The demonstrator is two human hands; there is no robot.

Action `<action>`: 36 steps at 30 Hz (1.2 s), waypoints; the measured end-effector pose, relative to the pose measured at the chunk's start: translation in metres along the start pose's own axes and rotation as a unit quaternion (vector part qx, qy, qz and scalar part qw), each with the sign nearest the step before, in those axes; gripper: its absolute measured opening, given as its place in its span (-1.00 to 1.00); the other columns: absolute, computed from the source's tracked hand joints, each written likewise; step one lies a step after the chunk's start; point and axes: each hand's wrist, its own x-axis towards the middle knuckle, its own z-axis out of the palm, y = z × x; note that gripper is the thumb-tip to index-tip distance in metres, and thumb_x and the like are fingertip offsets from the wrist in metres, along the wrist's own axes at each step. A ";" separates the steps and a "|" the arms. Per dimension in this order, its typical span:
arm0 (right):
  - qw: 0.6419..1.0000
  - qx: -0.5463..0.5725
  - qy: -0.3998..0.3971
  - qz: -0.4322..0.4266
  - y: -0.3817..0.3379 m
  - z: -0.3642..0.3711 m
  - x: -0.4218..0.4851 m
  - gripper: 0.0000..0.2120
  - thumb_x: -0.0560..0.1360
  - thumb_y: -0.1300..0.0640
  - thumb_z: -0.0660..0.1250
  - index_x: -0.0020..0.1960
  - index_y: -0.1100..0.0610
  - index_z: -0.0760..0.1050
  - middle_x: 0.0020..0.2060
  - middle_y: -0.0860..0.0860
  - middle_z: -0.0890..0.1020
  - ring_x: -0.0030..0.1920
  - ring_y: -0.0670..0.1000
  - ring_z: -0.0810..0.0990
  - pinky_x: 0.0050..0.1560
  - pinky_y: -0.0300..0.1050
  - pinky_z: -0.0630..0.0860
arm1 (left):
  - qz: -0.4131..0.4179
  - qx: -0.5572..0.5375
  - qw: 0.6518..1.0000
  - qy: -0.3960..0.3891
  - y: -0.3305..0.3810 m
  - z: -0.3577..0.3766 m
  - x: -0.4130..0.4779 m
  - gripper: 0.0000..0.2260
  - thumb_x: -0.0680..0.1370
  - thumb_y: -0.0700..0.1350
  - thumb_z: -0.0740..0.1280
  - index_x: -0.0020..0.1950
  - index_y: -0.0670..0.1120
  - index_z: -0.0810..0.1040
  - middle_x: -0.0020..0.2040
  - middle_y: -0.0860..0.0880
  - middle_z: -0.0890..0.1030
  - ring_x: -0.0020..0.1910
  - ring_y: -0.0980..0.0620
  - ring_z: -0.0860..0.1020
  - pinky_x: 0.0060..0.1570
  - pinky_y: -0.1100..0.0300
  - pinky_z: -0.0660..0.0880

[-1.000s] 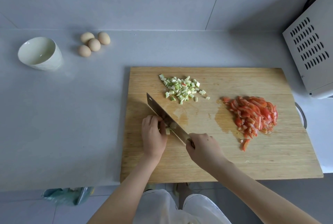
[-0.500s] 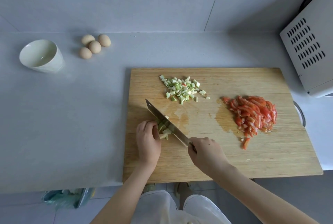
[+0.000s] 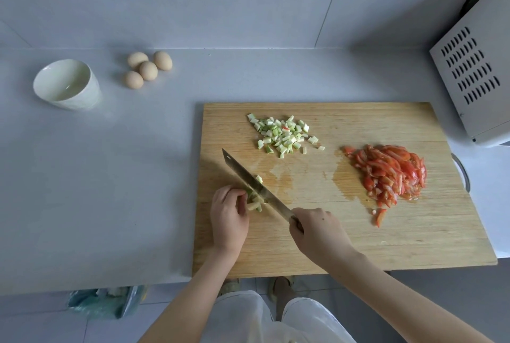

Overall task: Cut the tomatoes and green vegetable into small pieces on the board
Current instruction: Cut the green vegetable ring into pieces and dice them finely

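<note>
Counter [image 3: 110, 177], grey, carrying all items; a vented appliance [image 3: 474, 80] stands at its right end. Board [image 3: 358, 237], wooden, lies before the person with its long side across the view. Bowl [image 3: 66, 84] and four eggs [image 3: 147, 68] sit well apart from the board, at far left. Tomato [image 3: 389, 174], already cut into strips and chunks, is heaped on the board's right half beside a wet patch. Diced pile [image 3: 281, 134] of green vegetable lies near the board's far edge. Right hand [image 3: 317, 232] is wrapped closed around the handle of the knife [image 3: 254, 185], whose blade runs diagonally from that hand up and to the left, edge down on the board. Left hand [image 3: 229, 213] has its fingertips curled and pinching the remaining green strips [image 3: 254, 203], which lie touching the blade's left face, between blade and fingers. A cut piece sits on the blade's far side. The stub's long axis appears to run roughly across the blade, so the next cuts probably advance toward the left hand, the nearer one; little stub remains, and the fingertips are close to the edge.
</note>
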 end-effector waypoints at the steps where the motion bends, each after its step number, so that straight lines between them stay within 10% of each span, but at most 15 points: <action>1: 1.000 0.001 0.003 0.003 0.001 -0.001 -0.004 -0.70 0.57 0.13 0.07 -0.34 0.06 0.25 -0.50 -0.06 0.32 -0.50 -0.06 0.25 -0.48 -0.19 0.18 | 0.002 -0.004 1.000 0.001 0.000 -0.001 0.000 -0.87 0.33 -0.41 0.44 -0.19 -0.24 0.62 -0.19 -0.13 0.62 -0.16 -0.07 0.58 -0.04 0.31 0.44; 36: 1.000 -0.004 -0.008 -0.008 -0.010 0.004 -0.008 -0.65 0.58 0.13 0.07 -0.39 -0.01 0.17 -0.50 -0.08 0.32 -0.51 -0.08 0.26 -0.49 -0.23 0.18 | 0.019 0.010 0.999 -0.028 -0.016 -0.012 -0.003 -0.86 0.32 -0.44 0.44 -0.24 -0.24 0.62 -0.24 -0.12 0.60 -0.24 -0.07 0.56 -0.05 0.37 0.35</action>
